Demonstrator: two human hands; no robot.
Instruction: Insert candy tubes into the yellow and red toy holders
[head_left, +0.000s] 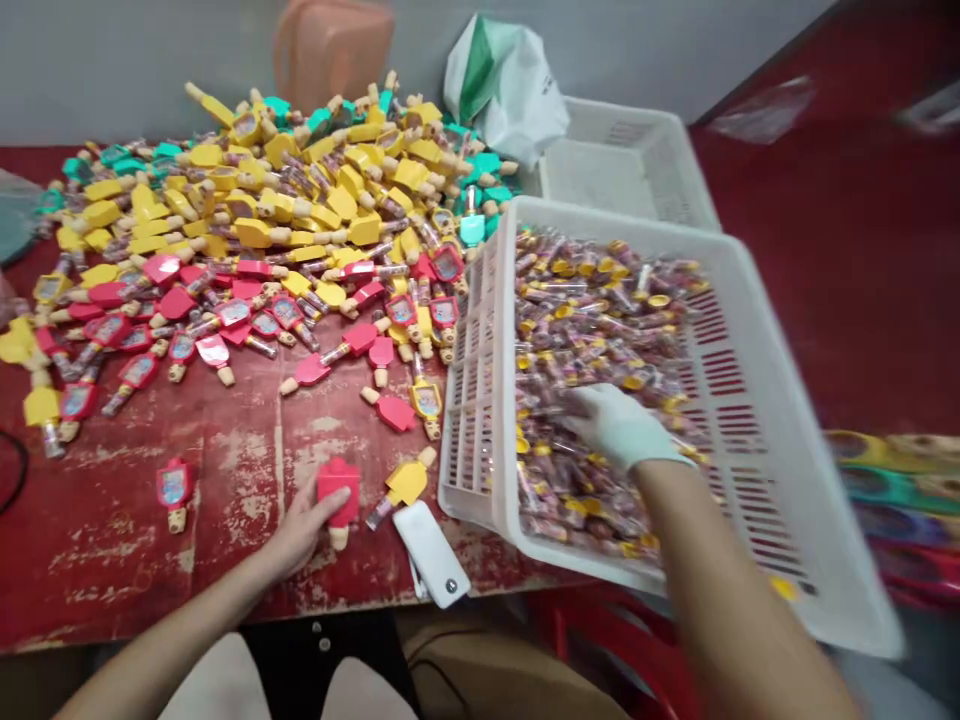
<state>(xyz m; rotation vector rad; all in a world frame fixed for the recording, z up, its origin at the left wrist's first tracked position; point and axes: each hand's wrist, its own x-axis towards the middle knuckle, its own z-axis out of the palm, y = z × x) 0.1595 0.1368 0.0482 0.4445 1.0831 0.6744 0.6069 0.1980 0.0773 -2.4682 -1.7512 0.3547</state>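
The left hand [300,530] grips a red plastic piece [337,490] in closed fingers; the gloved right hand [619,428], fingers open, rests on wrapped tubes [592,330] in a white plastic crate [480,400].

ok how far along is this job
Looks done: the white crate is heaped with wrapped, yellow-capped tubes. In hand: the gloved right hand is among those tubes, and the left hand holds a red plastic piece. Apparently left: a large heap of red, yellow and teal pieces on the table.

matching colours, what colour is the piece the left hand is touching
The piece is red, best seen in the head view.
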